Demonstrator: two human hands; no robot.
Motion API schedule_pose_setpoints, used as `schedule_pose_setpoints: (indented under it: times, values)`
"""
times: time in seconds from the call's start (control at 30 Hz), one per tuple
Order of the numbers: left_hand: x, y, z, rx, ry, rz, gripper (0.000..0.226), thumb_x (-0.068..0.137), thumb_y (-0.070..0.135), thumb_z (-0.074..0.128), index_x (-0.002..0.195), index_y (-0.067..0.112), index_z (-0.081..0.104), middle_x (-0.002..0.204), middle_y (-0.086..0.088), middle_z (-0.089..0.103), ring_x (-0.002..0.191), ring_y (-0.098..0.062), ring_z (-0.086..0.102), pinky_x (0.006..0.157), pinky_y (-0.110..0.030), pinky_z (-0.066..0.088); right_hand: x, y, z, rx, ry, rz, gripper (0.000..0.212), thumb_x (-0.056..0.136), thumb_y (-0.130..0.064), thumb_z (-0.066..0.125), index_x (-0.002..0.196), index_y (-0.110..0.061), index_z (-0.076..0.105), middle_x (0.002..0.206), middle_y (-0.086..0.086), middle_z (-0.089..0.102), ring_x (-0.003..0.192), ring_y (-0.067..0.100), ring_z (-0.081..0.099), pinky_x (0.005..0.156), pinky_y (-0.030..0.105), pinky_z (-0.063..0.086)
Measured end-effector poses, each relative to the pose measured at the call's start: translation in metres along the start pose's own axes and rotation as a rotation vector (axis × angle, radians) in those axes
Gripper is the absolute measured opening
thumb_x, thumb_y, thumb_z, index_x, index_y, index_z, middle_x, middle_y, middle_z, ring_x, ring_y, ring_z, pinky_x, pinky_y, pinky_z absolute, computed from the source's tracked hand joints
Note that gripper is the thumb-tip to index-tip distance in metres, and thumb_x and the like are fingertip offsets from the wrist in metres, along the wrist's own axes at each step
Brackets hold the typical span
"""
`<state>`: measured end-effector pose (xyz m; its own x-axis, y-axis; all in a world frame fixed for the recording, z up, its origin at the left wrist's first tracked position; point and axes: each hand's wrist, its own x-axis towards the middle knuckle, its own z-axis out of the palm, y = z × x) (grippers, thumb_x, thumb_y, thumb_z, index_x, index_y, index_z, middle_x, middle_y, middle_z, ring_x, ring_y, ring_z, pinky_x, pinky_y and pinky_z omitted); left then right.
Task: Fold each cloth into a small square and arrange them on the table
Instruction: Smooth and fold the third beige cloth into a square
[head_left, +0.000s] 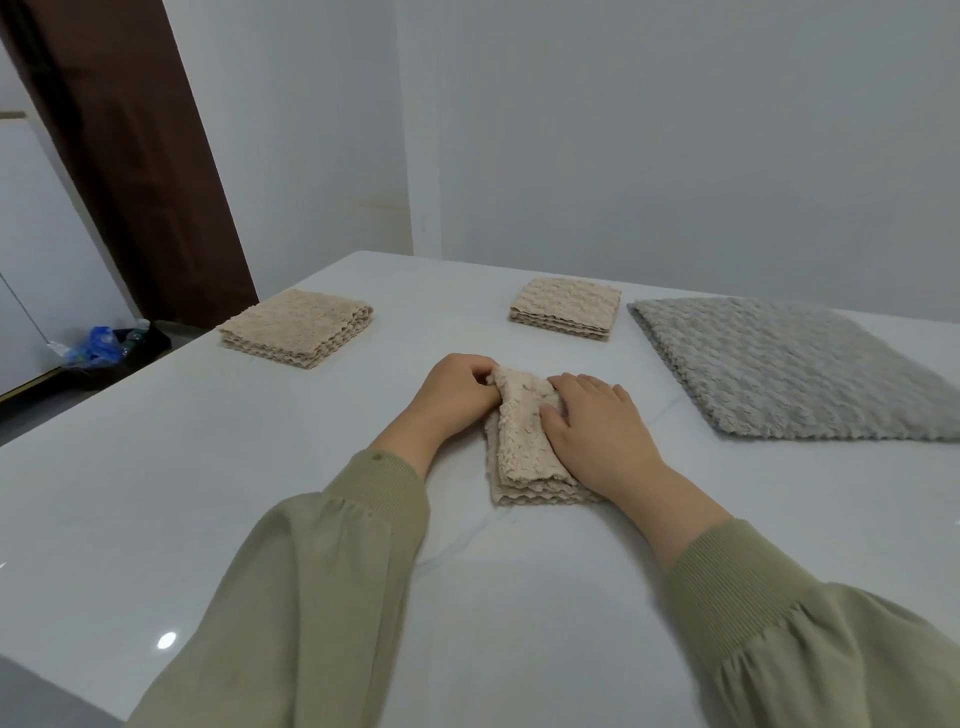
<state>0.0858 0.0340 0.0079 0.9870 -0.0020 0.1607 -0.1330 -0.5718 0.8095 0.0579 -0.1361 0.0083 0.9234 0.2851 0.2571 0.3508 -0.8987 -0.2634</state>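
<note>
On the white counter (156, 493), the left hand (452, 397) pinches the beige fluffy cloth (524, 441)'s far corner; the right hand (597, 431) presses flat, fingers spread. Final fold likely; next, square the edges.

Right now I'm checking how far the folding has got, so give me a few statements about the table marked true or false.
1. Both hands are on a beige cloth. True.
2. Two folded beige cloths lie farther back, left pile and right pile. True.
3. The grey cloth is folded into a small square. False: it lies spread out, much larger than the beige ones.
4. The right hand is lifted off the table. False: it presses flat on the cloth.
5. The left hand pinches the cloth's far edge. True.
</note>
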Motion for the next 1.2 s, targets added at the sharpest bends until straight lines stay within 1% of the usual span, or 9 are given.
schedule_pose_setpoints:
  times: [0.13, 0.37, 0.57, 0.67, 0.8, 0.87, 0.97, 1.1, 1.2]
  values:
    - [0.002, 0.0, -0.002, 0.072, 0.059, -0.009, 0.028, 0.076, -0.002, 0.053, 0.07, 0.02, 0.07, 0.072, 0.008, 0.066, 0.072, -0.006, 0.057, 0.065, -0.019, 0.042, 0.0, 0.0, 0.0, -0.009, -0.006, 0.002, 0.042, 0.098, -0.033, 0.033, 0.134, -0.016, 0.044, 0.135, 0.0, 0.05, 0.128, 0.019, 0.038, 0.108, 0.036, 0.022]
    - [-0.005, -0.002, -0.014, -0.231, -0.005, -0.007, 0.006, 0.084, 0.008, 0.068, 0.082, 0.012, 0.072, 0.08, -0.001, 0.07, 0.074, -0.006, 0.062, 0.07, -0.012, 0.047, -0.001, 0.001, -0.002, 0.049, 0.024, -0.002, 0.04, 0.097, -0.033, 0.037, 0.132, -0.016, 0.047, 0.131, 0.001, 0.053, 0.124, 0.019, 0.042, 0.107, 0.034, 0.024]
    - [-0.002, -0.006, -0.015, -0.139, 0.081, -0.044, 0.019, 0.076, 0.001, 0.07, 0.07, 0.019, 0.07, 0.069, -0.006, 0.068, 0.065, -0.015, 0.062, 0.073, -0.031, 0.053, -0.001, 0.003, -0.001, 0.074, 0.016, 0.019, 0.04, 0.097, -0.032, 0.038, 0.132, -0.015, 0.048, 0.129, 0.003, 0.055, 0.122, 0.022, 0.045, 0.106, 0.034, 0.028]
    - [-0.004, -0.004, -0.021, -0.31, 0.019, -0.095, 0.019, 0.083, -0.001, 0.065, 0.078, 0.017, 0.069, 0.071, -0.005, 0.067, 0.063, -0.008, 0.062, 0.068, -0.023, 0.048, -0.001, 0.003, -0.001, 0.083, 0.026, 0.02, 0.039, 0.096, -0.032, 0.039, 0.13, -0.015, 0.049, 0.127, 0.004, 0.056, 0.12, 0.022, 0.046, 0.105, 0.034, 0.028]
    - [-0.005, 0.004, -0.021, -0.358, 0.018, -0.18, 0.021, 0.095, 0.024, 0.048, 0.098, 0.021, 0.069, 0.085, -0.001, 0.068, 0.079, -0.011, 0.062, 0.078, -0.025, 0.045, 0.0, 0.002, 0.002, 0.002, 0.039, 0.005, 0.039, 0.096, -0.033, 0.036, 0.128, -0.015, 0.049, 0.125, 0.002, 0.055, 0.12, 0.021, 0.043, 0.103, 0.035, 0.026]
    - [-0.007, 0.008, -0.012, -0.29, -0.007, -0.203, 0.024, 0.092, 0.036, 0.054, 0.104, 0.02, 0.067, 0.091, 0.002, 0.066, 0.083, -0.012, 0.061, 0.079, -0.025, 0.045, 0.0, 0.001, 0.004, -0.068, 0.026, 0.014, 0.042, 0.097, -0.035, 0.031, 0.131, -0.015, 0.046, 0.132, 0.002, 0.05, 0.126, 0.02, 0.038, 0.106, 0.038, 0.022]
    - [-0.008, 0.008, -0.002, -0.066, 0.034, -0.149, 0.025, 0.083, 0.02, 0.068, 0.108, 0.018, 0.066, 0.085, -0.001, 0.061, 0.077, -0.013, 0.058, 0.073, -0.024, 0.044, 0.0, 0.0, 0.005, -0.152, -0.029, 0.048, 0.049, 0.097, -0.039, 0.026, 0.139, -0.016, 0.036, 0.147, 0.004, 0.035, 0.137, 0.023, 0.026, 0.112, 0.046, 0.014]
    - [-0.017, 0.006, 0.0, 0.091, 0.105, -0.084, 0.038, 0.085, 0.016, 0.066, 0.122, 0.018, 0.059, 0.097, 0.001, 0.061, 0.098, -0.015, 0.056, 0.09, -0.025, 0.041, -0.003, 0.001, 0.003, -0.114, -0.113, 0.065, 0.058, 0.097, -0.046, 0.022, 0.149, -0.021, 0.018, 0.159, 0.004, 0.01, 0.146, 0.023, 0.005, 0.115, 0.051, 0.002]
    - [-0.031, 0.017, 0.003, 0.206, 0.232, 0.108, 0.039, 0.094, 0.019, 0.052, 0.133, 0.018, 0.05, 0.131, -0.001, 0.052, 0.127, -0.017, 0.038, 0.105, -0.024, 0.026, -0.007, 0.001, -0.006, 0.05, 0.163, 0.033, 0.052, 0.098, -0.037, 0.025, 0.146, -0.017, 0.027, 0.158, 0.005, 0.015, 0.146, 0.02, 0.008, 0.116, 0.048, 0.001]
